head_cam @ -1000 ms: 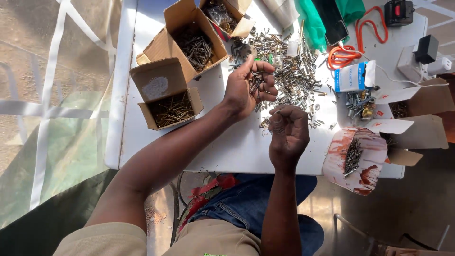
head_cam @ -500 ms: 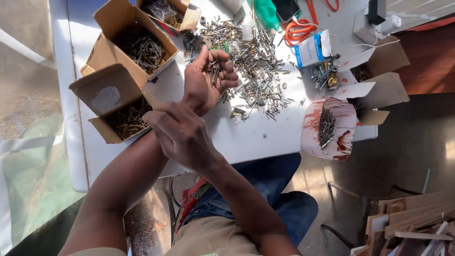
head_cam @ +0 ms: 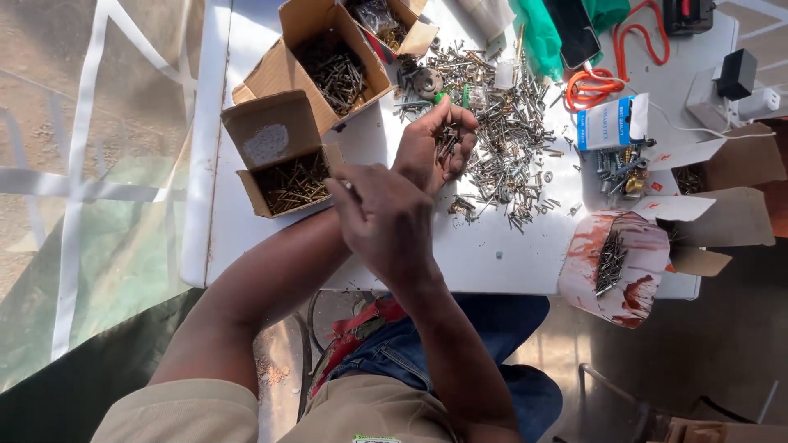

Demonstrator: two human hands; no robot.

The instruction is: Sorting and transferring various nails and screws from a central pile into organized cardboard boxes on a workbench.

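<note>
the left hand [head_cam: 435,143] lies palm up over the white table [head_cam: 492,254], its fingers curled narrowly around a small clutch of screws [head_cam: 447,141] that rest in the palm, right at the near edge of the big loose pile of screws and nails [head_cam: 509,139] spread across the middle of the tabletop. the right hand [head_cam: 386,221] crosses over the left forearm and hangs just beside the nearest open cardboard box [head_cam: 287,168], its back turned to the camera; its fingers are drawn in tight and a thin pale piece, likely a screw [head_cam: 348,185], peeks out at the thumb side, pinched there, though how the fingertips sit on it cannot be told from this side. that near box holds dark screws, its flap standing up behind them. a second, larger cardboard box [head_cam: 328,61] of dark screws sits just behind it, and a third small box [head_cam: 390,20] lies farther back near the table's far edge. on the right, a round red and white container [head_cam: 616,262] with nails inside sits at the table's front edge, with more open cartons [head_cam: 722,213] just beside it. a small blue and white box [head_cam: 611,123] sits next to the pile, an orange cable [head_cam: 599,78] curls behind it, and a green cloth [head_cam: 542,33] lies at the far edge.
</note>
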